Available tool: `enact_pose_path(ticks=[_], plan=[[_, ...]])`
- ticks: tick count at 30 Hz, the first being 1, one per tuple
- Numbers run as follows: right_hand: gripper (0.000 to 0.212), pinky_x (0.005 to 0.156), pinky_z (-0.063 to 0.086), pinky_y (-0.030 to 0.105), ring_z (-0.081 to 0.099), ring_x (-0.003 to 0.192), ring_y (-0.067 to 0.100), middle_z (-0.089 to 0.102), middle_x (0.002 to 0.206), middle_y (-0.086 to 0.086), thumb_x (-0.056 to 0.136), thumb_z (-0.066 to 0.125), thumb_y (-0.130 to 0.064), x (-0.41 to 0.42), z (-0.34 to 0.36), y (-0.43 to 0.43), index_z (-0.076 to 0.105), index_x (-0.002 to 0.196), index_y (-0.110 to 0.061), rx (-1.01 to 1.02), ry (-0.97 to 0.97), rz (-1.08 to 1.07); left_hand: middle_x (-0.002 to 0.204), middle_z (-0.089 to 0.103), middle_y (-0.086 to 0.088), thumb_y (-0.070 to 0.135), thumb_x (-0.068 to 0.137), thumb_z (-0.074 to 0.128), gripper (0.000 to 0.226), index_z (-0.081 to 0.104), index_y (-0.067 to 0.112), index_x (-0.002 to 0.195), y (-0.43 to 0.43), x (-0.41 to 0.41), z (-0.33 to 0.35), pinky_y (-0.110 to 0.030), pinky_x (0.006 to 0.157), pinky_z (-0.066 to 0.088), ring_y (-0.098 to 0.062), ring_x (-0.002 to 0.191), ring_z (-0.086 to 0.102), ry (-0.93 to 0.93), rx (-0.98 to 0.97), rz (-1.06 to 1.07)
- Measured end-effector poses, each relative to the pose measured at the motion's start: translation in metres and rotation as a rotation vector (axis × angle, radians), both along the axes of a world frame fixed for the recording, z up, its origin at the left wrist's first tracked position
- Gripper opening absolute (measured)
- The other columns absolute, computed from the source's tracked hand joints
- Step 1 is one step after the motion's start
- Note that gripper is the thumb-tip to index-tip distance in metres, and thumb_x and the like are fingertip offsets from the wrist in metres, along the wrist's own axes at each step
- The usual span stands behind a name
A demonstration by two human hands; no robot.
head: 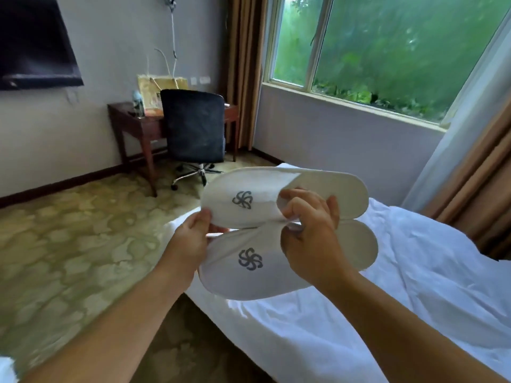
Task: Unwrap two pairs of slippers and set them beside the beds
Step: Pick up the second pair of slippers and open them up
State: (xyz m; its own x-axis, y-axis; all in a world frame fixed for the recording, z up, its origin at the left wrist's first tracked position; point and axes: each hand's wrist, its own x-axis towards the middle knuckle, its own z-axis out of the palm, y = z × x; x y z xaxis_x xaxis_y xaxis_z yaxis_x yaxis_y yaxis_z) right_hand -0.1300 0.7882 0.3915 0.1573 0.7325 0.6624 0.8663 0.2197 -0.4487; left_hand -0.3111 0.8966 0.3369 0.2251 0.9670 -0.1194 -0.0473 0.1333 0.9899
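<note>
Two white slippers with a grey pinwheel logo are held in the air over the corner of a bed (414,286) with white sheets. The upper slipper (265,194) lies toes to the left, and my left hand (190,239) pinches its toe edge. My right hand (309,230) grips the strap opening of that upper slipper, thumb tucked under the strap. The lower slipper (249,275) lies just beneath, partly behind both hands. No wrapping shows on either slipper.
Patterned green-brown carpet (69,244) spreads to the left of the bed. A dark wooden desk (132,120) with a black swivel chair (193,128) stands by the far wall. A TV (36,45) hangs at upper left. Window (387,51) and brown curtains at right.
</note>
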Motion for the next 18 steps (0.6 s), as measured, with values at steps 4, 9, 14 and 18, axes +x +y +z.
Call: enact_pose_path(ticks=[4, 9, 14, 18], plan=[[0.026, 0.117, 0.003, 0.059, 0.041, 0.134, 0.020, 0.059, 0.128, -0.002, 0.076, 0.072, -0.006, -0.036, 0.047, 0.045, 0.060, 0.085, -0.026, -0.049, -0.140, 0.013, 0.130, 0.062, -0.008, 0.045, 0.095, 0.054, 0.049, 0.049, 0.023, 0.138, 0.021, -0.050, 0.053, -0.037, 0.078, 0.051, -0.028, 0.114, 0.062, 0.025, -0.184, 0.004], [0.031, 0.116, 0.008, 0.061, 0.050, 0.126, 0.023, 0.063, 0.121, -0.001, 0.067, 0.069, 0.000, -0.089, 0.097, 0.087, 0.067, 0.094, -0.015, -0.032, -0.206, 0.106, 0.063, 0.063, 0.002, 0.055, 0.097, 0.040, 0.040, 0.067, 0.034, 0.076, 0.041, -0.110, 0.123, -0.026, 0.056, 0.049, -0.014, 0.064, 0.067, -0.023, -0.292, -0.081], [0.039, 0.117, 0.007, 0.057, 0.052, 0.118, 0.014, 0.063, 0.106, -0.012, 0.064, 0.065, 0.004, -0.126, 0.129, 0.116, 0.055, 0.082, -0.029, 0.051, -0.156, 0.214, 0.086, 0.055, 0.001, 0.074, 0.090, 0.032, 0.061, 0.058, 0.030, 0.124, 0.063, -0.152, 0.168, -0.036, 0.066, 0.042, -0.016, 0.078, 0.053, -0.106, -0.293, -0.082], [0.043, 0.115, 0.011, 0.060, 0.055, 0.116, 0.014, 0.064, 0.101, -0.014, 0.062, 0.065, 0.005, -0.135, 0.142, 0.143, 0.052, 0.079, -0.032, 0.096, -0.098, 0.215, 0.158, 0.029, -0.009, 0.072, 0.091, 0.035, 0.060, 0.034, 0.049, 0.146, 0.083, -0.169, 0.194, -0.044, 0.078, 0.051, -0.025, 0.114, 0.057, -0.182, -0.273, -0.062]])
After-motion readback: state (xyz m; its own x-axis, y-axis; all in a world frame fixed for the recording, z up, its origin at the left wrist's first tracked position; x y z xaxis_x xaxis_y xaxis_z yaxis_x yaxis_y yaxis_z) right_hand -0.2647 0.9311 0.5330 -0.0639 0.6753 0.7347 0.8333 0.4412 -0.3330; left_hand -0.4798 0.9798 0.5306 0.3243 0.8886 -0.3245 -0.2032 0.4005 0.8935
